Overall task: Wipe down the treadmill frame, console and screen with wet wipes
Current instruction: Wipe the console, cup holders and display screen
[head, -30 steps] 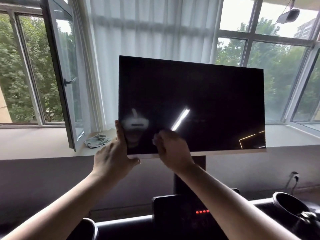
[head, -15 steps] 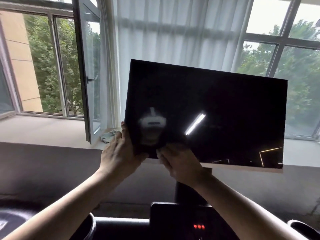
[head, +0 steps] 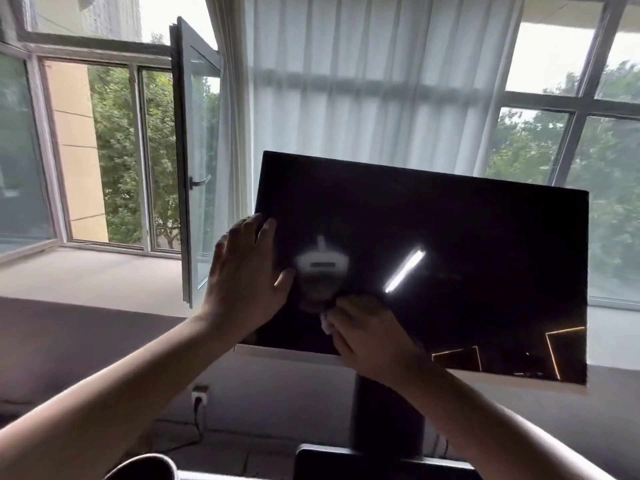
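The treadmill's black glossy screen [head: 467, 258] stands tilted on a dark post [head: 384, 414], reflecting a ceiling light. My left hand [head: 247, 282] grips the screen's left edge, thumb on the glass and fingers curled over the rim. My right hand [head: 369, 336] presses a small white wet wipe [head: 325, 325] against the lower left part of the glass; only a bit of the wipe shows past the fingers. The top of the black console [head: 346, 462] shows at the bottom edge.
An open window sash [head: 195, 161] juts inward to the left of the screen, above a wide sill [head: 90, 275]. White curtains [head: 363, 81] hang behind. A wall socket with a plug [head: 200, 393] sits below the sill. A round cup holder rim [head: 145, 465] is at the bottom left.
The view has swung left and up, so the screen sits further right. My left hand slid higher up the screen's left edge. My right hand stayed on the lower left glass.
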